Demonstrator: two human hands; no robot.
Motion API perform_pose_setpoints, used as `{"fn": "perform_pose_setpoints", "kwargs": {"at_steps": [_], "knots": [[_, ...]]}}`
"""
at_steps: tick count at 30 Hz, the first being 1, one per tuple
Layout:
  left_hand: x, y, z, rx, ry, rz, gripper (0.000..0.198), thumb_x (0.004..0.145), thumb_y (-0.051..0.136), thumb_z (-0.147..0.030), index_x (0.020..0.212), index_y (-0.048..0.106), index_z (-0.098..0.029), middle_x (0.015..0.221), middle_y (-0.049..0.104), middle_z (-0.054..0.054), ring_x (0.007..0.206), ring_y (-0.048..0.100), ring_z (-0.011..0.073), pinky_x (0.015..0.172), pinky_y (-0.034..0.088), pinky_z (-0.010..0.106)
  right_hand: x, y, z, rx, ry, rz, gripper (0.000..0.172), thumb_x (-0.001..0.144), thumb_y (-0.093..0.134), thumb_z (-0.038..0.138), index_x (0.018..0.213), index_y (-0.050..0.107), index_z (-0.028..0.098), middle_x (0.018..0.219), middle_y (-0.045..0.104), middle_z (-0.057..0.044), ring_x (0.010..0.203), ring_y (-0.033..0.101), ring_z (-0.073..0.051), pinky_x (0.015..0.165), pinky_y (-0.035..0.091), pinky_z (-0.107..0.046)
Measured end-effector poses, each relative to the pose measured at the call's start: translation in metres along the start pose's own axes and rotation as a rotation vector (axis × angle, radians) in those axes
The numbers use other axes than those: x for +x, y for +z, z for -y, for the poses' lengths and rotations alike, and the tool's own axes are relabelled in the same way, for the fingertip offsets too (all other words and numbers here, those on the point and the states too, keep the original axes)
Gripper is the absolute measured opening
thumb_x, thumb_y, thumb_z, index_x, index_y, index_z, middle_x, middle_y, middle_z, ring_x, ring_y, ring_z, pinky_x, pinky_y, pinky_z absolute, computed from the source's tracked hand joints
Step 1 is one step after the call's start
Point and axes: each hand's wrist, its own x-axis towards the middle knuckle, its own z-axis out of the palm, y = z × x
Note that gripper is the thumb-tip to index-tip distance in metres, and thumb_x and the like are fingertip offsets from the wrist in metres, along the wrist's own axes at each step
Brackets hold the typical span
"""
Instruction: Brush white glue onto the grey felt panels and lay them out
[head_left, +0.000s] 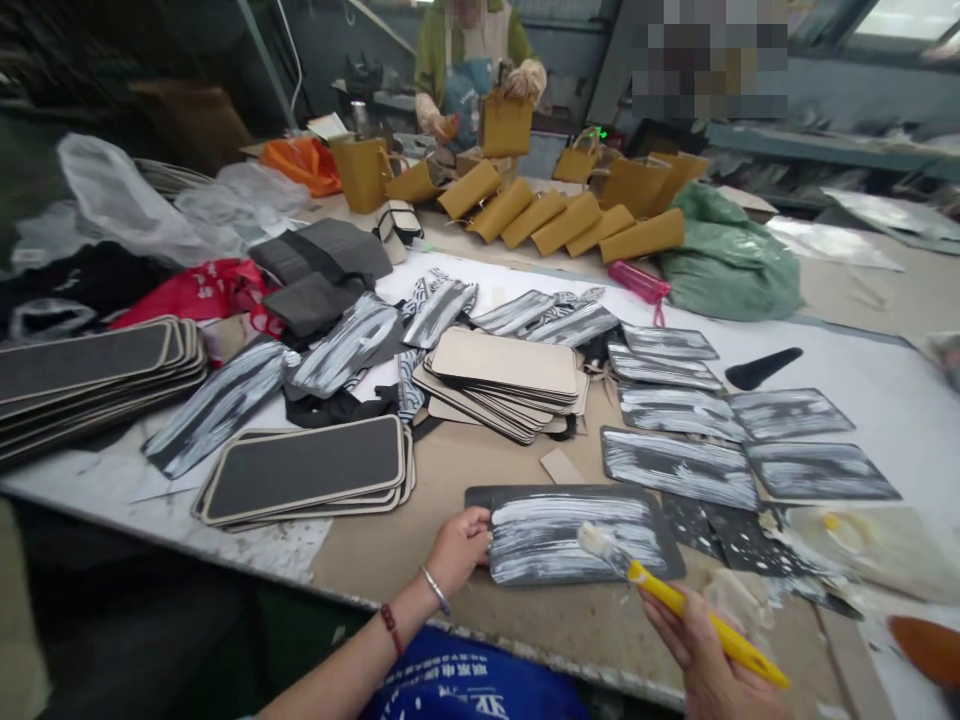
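Observation:
A dark rounded panel (577, 535) streaked with white glue lies at the table's front edge. My left hand (459, 550) pinches its left end, fingers curled on the edge. My right hand (709, 660) grips a yellow-handled brush (679, 603), whose white bristles rest on the panel's right part. Just to the right, several more glue-coated panels (679, 465) lie spread flat in rows.
A stack of tan boards (506, 380) sits mid-table, and stacks of black tan-edged panels (307, 470) lie at left. Mustard bag pieces (570, 220), a green plastic bag (724, 260) and a pink bottle (637, 282) are farther back. Another person (469, 70) works at the far side.

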Motion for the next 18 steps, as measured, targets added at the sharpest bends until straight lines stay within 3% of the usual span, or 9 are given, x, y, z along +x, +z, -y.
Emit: {"fn": "perform_pose_setpoints", "kwargs": {"at_steps": [5,9,13,18], "knots": [[0.002,-0.003,0.004,-0.007,-0.022,0.007,0.024,0.054,0.058,-0.019,0.078,0.063,-0.015,0.065,0.066,0.000,0.055,0.059,0.0132,0.049,0.046,0.022,-0.010,0.065,0.000,0.197,0.202,0.203,0.042,0.066,0.069,0.047,0.088,0.062,0.012,0.085,0.069,-0.010,0.079,0.066,-0.027,0.074,0.056,-0.040],[0.002,-0.005,0.007,0.022,0.008,-0.005,0.027,0.054,0.062,-0.025,0.078,0.065,-0.014,0.068,0.068,0.003,0.058,0.060,0.0146,0.049,0.046,0.022,-0.013,0.088,-0.010,0.171,0.211,0.311,0.041,0.066,0.068,0.048,0.087,0.063,0.013,0.080,0.069,-0.008,0.074,0.067,-0.025,0.072,0.056,-0.040],[-0.001,-0.010,0.010,0.090,0.010,-0.127,0.035,0.048,0.070,-0.032,0.078,0.066,-0.013,0.070,0.069,0.005,0.064,0.063,0.0192,0.050,0.048,0.024,0.009,0.069,-0.025,0.047,0.022,0.188,0.041,0.069,0.063,0.051,0.086,0.064,0.014,0.086,0.068,-0.009,0.077,0.066,-0.024,0.072,0.055,-0.037],[0.003,-0.016,0.004,0.192,-0.021,-0.152,0.039,0.044,0.077,-0.035,0.076,0.066,-0.016,0.070,0.070,0.005,0.069,0.066,0.0240,0.056,0.054,0.030,0.062,0.004,-0.033,-0.081,-0.007,-0.088,0.048,0.068,0.059,0.057,0.084,0.066,0.012,0.077,0.069,-0.010,0.074,0.066,-0.026,0.072,0.054,-0.040]]}}
